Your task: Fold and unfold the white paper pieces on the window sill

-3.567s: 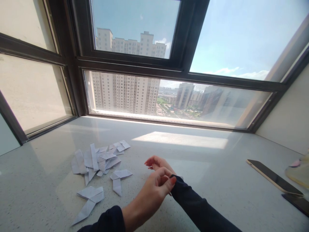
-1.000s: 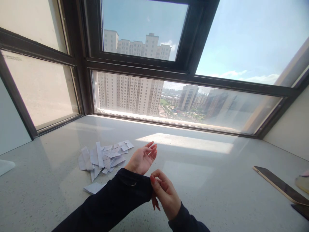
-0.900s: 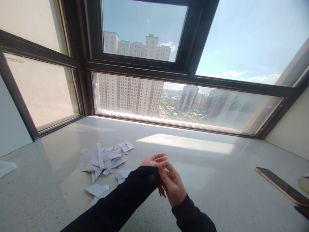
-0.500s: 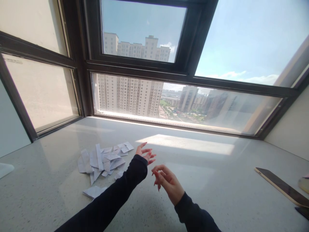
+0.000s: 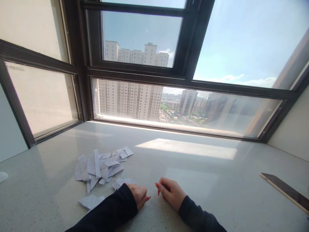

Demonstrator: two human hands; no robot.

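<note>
My left hand (image 5: pixel 139 195) rests on the pale speckled windowsill (image 5: pixel 205 180) with its fingers curled in. Nothing shows in it. Just right of it, my right hand (image 5: pixel 172 193) is closed too, thumb against the bent fingers, and no object is visible there. A small gap separates the two hands. Behind my left wrist lies a folded white paper piece (image 5: pixel 120 183), partly covered by that hand. Farther left is a loose pile of folded paper pieces (image 5: pixel 106 167). Another folded paper (image 5: pixel 90 202) lies beside my left sleeve.
A phone (image 5: pixel 286 190) lies flat at the right. The edge of a white object (image 5: pixel 3 176) shows at the far left. Dark window frames (image 5: pixel 145 75) border the sill at the back, and a patch of sunlight (image 5: pixel 188 148) falls before them.
My left hand has come down and nearer to me, its spread fingers now curled. My right hand has lowered onto the sill, fingers more closed. The view has tilted up slightly.
</note>
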